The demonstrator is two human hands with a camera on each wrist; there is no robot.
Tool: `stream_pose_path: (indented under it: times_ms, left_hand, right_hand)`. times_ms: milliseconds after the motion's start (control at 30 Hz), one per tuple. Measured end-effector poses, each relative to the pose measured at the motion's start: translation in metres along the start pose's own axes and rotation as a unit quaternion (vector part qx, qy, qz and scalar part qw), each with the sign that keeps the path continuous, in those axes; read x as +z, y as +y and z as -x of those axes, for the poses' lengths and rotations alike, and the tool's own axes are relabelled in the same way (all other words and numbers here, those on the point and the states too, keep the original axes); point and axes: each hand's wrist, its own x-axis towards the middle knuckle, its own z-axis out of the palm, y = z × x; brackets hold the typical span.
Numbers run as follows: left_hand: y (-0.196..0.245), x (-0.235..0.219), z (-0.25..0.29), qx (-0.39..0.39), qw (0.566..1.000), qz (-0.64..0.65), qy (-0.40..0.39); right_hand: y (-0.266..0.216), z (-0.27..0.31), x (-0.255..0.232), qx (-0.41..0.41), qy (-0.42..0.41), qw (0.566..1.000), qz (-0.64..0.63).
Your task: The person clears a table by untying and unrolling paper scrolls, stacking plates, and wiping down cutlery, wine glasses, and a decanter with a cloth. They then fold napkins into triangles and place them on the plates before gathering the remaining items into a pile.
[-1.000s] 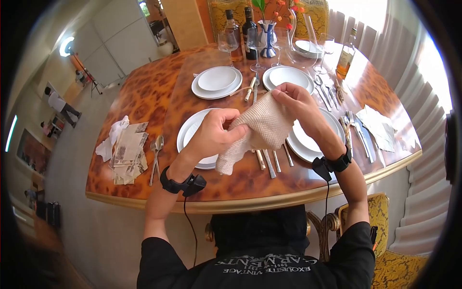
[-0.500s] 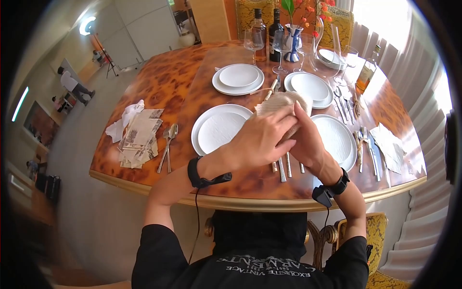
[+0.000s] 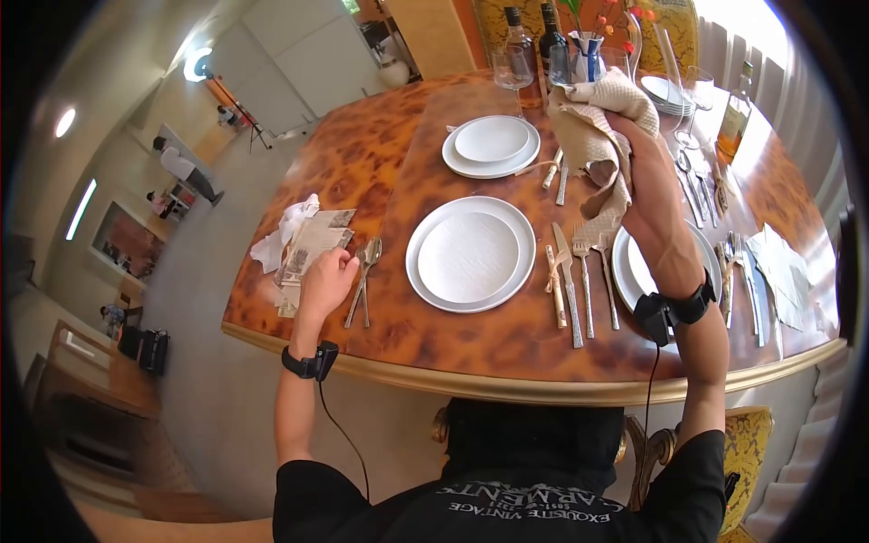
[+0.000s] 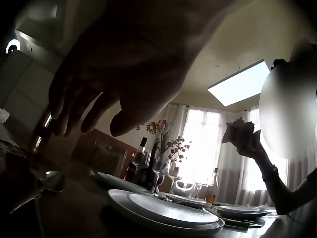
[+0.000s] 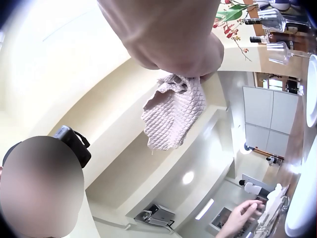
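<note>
Cloth is held raised above the right half of the table, bunched and hanging in loose folds; the work is judged only partly done, since it is neither folded flat nor laid down. At far left, white paper and printed sheets are left in a loose pile, seemingly unsorted, and the left hand is held by them, its fingers loosely released. Just beside it, a spoon is laid close to a fork. Further right, the near left plates are stacked, and a knife and forks are set between them and the near right plates, so the settings can be judged mostly laid. The cloth is grasped by the curled fingers of the right hand. Whether the sheets are touched by the left fingertips cannot be told. The right fingertips are mostly hidden by cloth, the near right plates are partly covered by the right forearm, and the flowers are cut off above in the head view.
</note>
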Motion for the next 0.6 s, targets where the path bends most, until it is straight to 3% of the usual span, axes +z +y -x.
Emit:
stream_pose_path:
  times_ms: [33,67,100,167,267,400,533,600]
  left_hand:
    - [-0.01,0.006,0.005,-0.001,1.0,-0.003,0.002]
    - [-0.019,0.012,0.011,-0.022,0.998,-0.024,-0.054]
    - [-0.024,0.014,0.015,-0.042,0.992,-0.045,-0.11]
    - [-0.021,0.02,0.022,-0.055,0.99,-0.051,-0.123]
    - [-0.03,0.033,0.027,-0.061,0.988,-0.048,-0.135]
    - [-0.039,0.038,0.026,-0.08,0.983,-0.069,-0.15]
    - [-0.053,0.04,0.024,-0.097,0.98,0.029,-0.17]
    - [-0.058,0.042,0.024,-0.109,0.976,0.058,-0.181]
  right_hand:
    - [0.005,-0.004,0.002,-0.003,-0.022,1.0,0.0]
    - [0.012,-0.008,0.002,0.034,-0.052,0.998,-0.017]
    - [0.013,-0.002,0.015,0.041,-0.023,0.998,-0.039]
    - [0.017,0.002,0.024,0.051,0.007,0.997,-0.063]
    - [0.026,-0.004,0.015,0.072,-0.051,0.996,-0.016]
    - [0.019,-0.002,0.007,0.082,-0.111,0.984,-0.11]
    - [0.008,0.003,0.006,0.008,-0.096,0.993,-0.067]
    - [0.004,0.0,-0.001,0.004,-0.161,0.979,-0.123]
